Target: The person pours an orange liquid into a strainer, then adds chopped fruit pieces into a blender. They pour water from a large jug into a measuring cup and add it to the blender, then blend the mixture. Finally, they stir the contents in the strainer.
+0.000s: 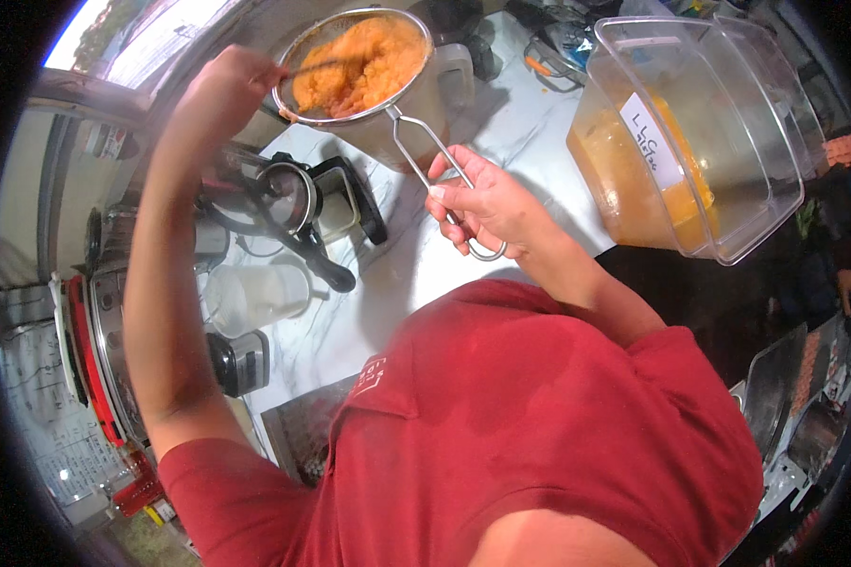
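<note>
A round metal mesh strainer full of orange pulp sits over a clear plastic jug at the top of the view. My right hand grips the strainer's looped wire handle, thumb and fingers closed around it. Blurred by motion, my left hand is at the strainer's left rim, closed on a thin utensil that reaches into the pulp. The utensil's far end is hidden in the pulp, so its kind cannot be told. The jug's handle shows at its right.
At right stands a large clear plastic container with orange contents and a written label. On the marbled worktop, left of my body, are a black-handled portafilter, a translucent plastic pitcher and a black-and-silver device.
</note>
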The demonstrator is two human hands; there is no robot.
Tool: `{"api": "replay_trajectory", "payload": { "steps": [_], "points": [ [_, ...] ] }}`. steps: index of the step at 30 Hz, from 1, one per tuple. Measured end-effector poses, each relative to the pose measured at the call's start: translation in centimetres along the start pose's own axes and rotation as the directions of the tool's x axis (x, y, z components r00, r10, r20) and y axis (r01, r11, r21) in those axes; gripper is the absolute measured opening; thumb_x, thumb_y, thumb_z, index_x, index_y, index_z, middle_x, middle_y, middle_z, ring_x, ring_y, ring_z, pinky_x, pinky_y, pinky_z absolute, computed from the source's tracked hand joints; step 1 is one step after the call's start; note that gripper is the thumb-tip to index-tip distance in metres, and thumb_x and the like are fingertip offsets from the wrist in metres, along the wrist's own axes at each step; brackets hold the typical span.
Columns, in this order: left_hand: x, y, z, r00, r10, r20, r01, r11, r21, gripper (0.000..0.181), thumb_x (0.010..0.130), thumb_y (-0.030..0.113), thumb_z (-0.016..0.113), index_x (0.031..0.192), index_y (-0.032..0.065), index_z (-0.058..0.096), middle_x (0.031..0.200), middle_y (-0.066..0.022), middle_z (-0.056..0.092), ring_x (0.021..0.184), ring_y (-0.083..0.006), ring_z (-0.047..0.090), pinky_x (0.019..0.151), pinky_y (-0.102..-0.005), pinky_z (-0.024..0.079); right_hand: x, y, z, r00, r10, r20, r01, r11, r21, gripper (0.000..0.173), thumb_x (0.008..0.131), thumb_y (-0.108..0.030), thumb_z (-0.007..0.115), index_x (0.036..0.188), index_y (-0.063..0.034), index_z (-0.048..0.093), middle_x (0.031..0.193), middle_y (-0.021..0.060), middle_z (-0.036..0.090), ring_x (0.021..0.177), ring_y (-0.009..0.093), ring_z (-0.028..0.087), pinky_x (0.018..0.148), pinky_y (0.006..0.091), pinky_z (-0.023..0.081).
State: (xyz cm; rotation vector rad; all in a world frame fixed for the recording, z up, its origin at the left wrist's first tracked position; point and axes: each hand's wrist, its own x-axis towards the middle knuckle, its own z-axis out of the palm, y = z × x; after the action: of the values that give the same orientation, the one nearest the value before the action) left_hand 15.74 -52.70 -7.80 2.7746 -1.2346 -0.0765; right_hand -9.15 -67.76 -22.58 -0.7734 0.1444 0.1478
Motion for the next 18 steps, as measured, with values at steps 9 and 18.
{"api": "replay_trajectory", "payload": {
  "steps": [9,18],
  "points": [
    [-1.9,0.1,0.0,0.98,-0.094,0.175,0.102,0.994,-0.039,0.02,0.08,0.004,0.061,0.098,0.0007,0.069,0.081,-0.0173,0.067,0.082,-0.0238,0.065,0.076,-0.0345,0.05,0.0,0.2,-0.2,1.0,-0.005,-0.004,0.005,1.0,0.017,0.023,0.088,-0.007,0.055,0.102,-0.0099,0.038,0.074,0.0064,0.055,0.05,0.015,0.053,0.039,0.0291,0.044],
    [-2.1,1.7,4.8,0.989,-0.145,-0.025,0.147,0.985,0.095,0.022,0.081,0.014,0.061,0.1,0.005,0.069,0.093,-0.0199,0.067,0.09,-0.0321,0.065,0.081,-0.0364,0.049,0.0,0.3,-0.3,1.0,0.002,0.01,-0.002,1.0,0.024,0.022,0.089,-0.007,0.055,0.102,-0.01,0.037,0.074,0.0066,0.054,0.05,0.015,0.053,0.04,0.0289,0.044]
  ]
}}
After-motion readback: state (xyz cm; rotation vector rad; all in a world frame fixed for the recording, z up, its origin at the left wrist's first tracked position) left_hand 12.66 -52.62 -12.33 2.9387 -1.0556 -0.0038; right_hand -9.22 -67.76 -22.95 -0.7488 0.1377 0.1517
